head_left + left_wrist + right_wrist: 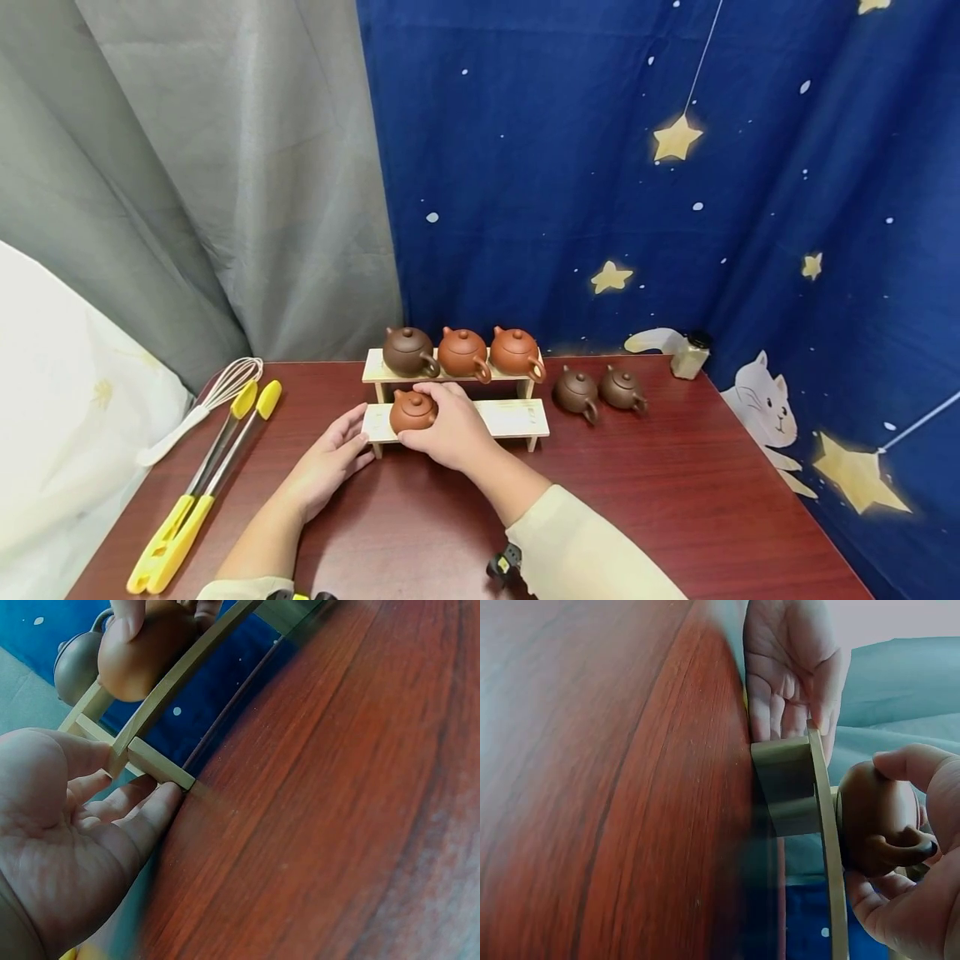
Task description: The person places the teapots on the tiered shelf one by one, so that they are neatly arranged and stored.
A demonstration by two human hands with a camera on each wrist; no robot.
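Note:
A small reddish-brown clay teapot [412,412] sits at the left of the lower tier of a two-tier wooden display stand [510,418]. My right hand [459,429] grips its body, thumb on the near side and fingers on the far side. In the right wrist view the teapot's handle [900,851] shows between the fingers. At the stand's left end, my left hand [333,458] holds the lower tier. In the left wrist view its thumb [86,756] lies on the board, with fingers against the leg [161,763].
The upper tier bears a dark brown teapot [408,352] and two reddish teapots [463,353]. Right of the stand are two dark teapots [576,390]. A jar [690,356] stands at the back right. Yellow-tipped tongs [202,492] and a whisk [206,404] lie at left.

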